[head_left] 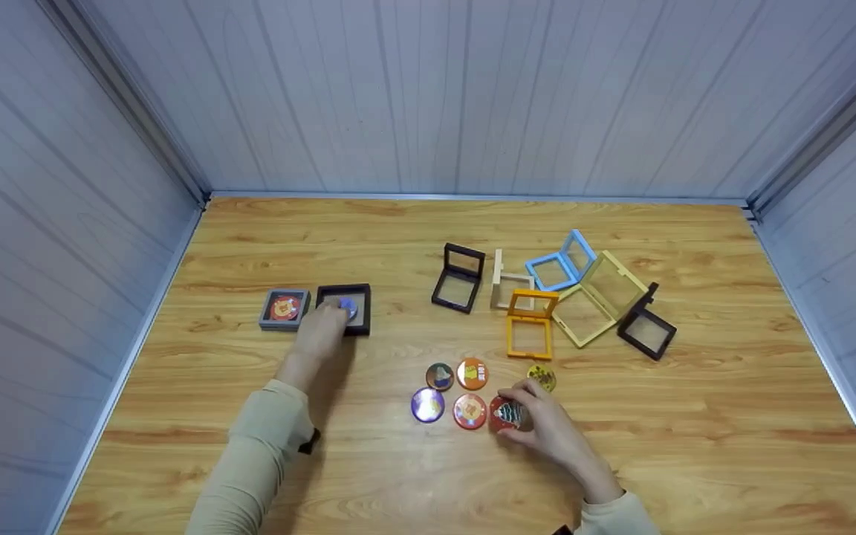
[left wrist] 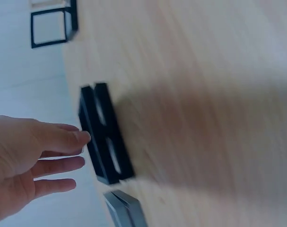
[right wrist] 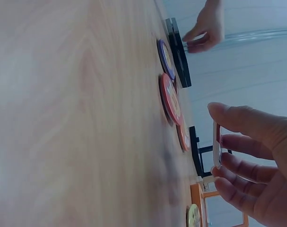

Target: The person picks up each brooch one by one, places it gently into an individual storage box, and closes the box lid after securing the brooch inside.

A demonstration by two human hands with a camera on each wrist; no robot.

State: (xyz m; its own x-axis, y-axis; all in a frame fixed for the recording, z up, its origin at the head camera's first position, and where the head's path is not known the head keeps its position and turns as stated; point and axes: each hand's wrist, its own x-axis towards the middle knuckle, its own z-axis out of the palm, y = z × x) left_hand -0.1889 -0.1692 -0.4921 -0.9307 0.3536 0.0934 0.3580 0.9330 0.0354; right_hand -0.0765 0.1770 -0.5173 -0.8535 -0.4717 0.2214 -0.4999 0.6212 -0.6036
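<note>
My left hand [head_left: 322, 327] reaches over a black display frame [head_left: 366, 329] and pinches a blue-purple badge [head_left: 351, 305] over its window. In the left wrist view the thumb [left wrist: 77, 138] overlaps the frame's edge, and the badge is mostly hidden. With thumb and fingertips, my right hand [head_left: 547, 423] grips a red round badge [head_left: 506, 413] with a Christmas tree picture by its rim. The right wrist view shows this badge [right wrist: 217, 144] edge-on, raised off the table. Left of it lie a red badge [head_left: 469, 411], a purple badge [head_left: 427, 405], an orange badge [head_left: 472, 373] and a dark badge [head_left: 440, 377].
A grey frame [head_left: 284, 325] holding a red badge sits left of the black one. Several open frames stand to the right, among them an orange frame [head_left: 530, 357], a blue frame [head_left: 551, 272] and a yellow frame [head_left: 584, 342]. A yellow badge [head_left: 542, 377] lies beyond my right hand.
</note>
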